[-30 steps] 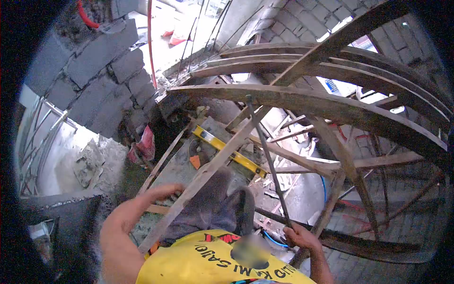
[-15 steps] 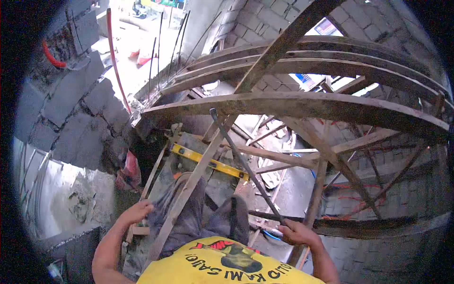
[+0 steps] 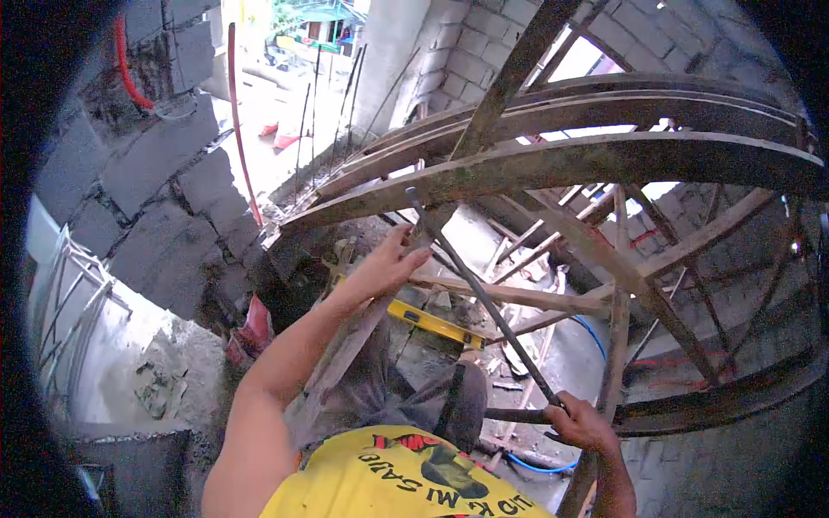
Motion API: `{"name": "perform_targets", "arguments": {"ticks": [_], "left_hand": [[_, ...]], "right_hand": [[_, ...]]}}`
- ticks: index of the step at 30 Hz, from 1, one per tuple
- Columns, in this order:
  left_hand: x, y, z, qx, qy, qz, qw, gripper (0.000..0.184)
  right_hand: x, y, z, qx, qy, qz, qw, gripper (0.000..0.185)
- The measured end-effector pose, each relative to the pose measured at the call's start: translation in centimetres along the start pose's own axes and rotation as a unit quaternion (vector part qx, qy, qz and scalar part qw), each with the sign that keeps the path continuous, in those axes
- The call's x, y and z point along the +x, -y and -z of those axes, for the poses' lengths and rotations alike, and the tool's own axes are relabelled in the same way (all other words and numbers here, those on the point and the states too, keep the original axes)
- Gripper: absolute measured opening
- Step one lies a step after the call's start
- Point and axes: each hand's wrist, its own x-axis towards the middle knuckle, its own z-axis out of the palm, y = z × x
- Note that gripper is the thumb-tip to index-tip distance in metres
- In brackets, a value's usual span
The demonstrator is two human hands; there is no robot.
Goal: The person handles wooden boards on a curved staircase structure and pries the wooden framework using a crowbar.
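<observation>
My right hand [image 3: 577,423] is closed round the lower end of a long dark metal bar [image 3: 484,298]. The bar slants up and away to the left, its far tip just below the front curved wooden beam [image 3: 518,168]. Near that tip, my left hand [image 3: 393,266] grips the upper part of a slanting wooden strut [image 3: 350,345]; the hand hides part of the wood. Below and beyond the strut lies a yellow spirit level [image 3: 436,324], its left part covered by my forearm.
More curved beams and crossed braces [image 3: 639,276] fill the right side. A rough block wall [image 3: 164,173] stands at left, with a red pipe [image 3: 242,129] and upright rebar [image 3: 328,121] near the opening. A blue hose [image 3: 540,466] runs below.
My left hand has risen from beside my knee to the upper part of the strut. My right hand still holds the bar. The view has shifted, so the scene sits a little differently.
</observation>
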Motion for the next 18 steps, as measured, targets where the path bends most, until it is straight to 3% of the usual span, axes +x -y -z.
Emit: {"name": "perform_targets", "arguments": {"ticks": [1,3,4,7,8,11,12,13,15,16,18], "left_hand": [[0.2,-0.5,-0.3,-0.025,0.033,0.048,0.998,0.069],[2.1,1.7,-0.9,-0.019,0.048,0.056,0.997,0.076],[3.0,2.2,-1.0,-0.019,0.068,0.067,0.995,0.083],[3.7,1.2,-1.1,0.023,0.041,0.092,0.995,0.094],[4.2,0.8,-1.1,0.047,0.041,0.114,0.991,0.09],[6.0,1.2,-2.0,0.014,0.037,0.109,0.993,0.093],[6.6,2.4,-3.0,0.001,0.011,0.043,0.999,0.091],[7.3,3.8,-3.4,-0.004,0.006,0.045,0.999,0.091],[7.2,3.0,-3.1,-0.007,0.072,0.14,0.987,0.084],[7.2,3.3,-3.2,-0.016,0.053,0.108,0.993,0.079],[6.7,1.8,-2.5,-0.014,0.076,0.131,0.988,0.078]], "right_hand": [[-0.1,-0.4,-0.6,0.0,0.0,0.006,1.0,0.043],[0.0,-1.4,-1.8,0.017,-0.059,0.036,0.997,0.043],[0.1,-1.2,-1.8,0.042,-0.032,0.026,0.998,0.043],[0.4,-2.0,-3.2,0.07,-0.074,0.054,0.993,0.042],[0.2,-1.6,-3.7,0.138,-0.102,0.078,0.982,0.035],[-0.5,-0.7,-3.8,0.173,-0.094,0.053,0.979,0.035],[-0.2,-1.3,-4.3,0.152,-0.11,0.067,0.98,0.031],[-0.2,-1.8,-4.7,0.145,-0.108,0.068,0.981,0.031],[-0.4,-1.6,-5.3,0.212,-0.122,0.095,0.965,0.027],[-0.5,-1.5,-5.3,0.205,-0.12,0.11,0.965,0.024],[0.2,-2.8,-6.3,0.224,-0.11,0.122,0.961,0.024]]}}
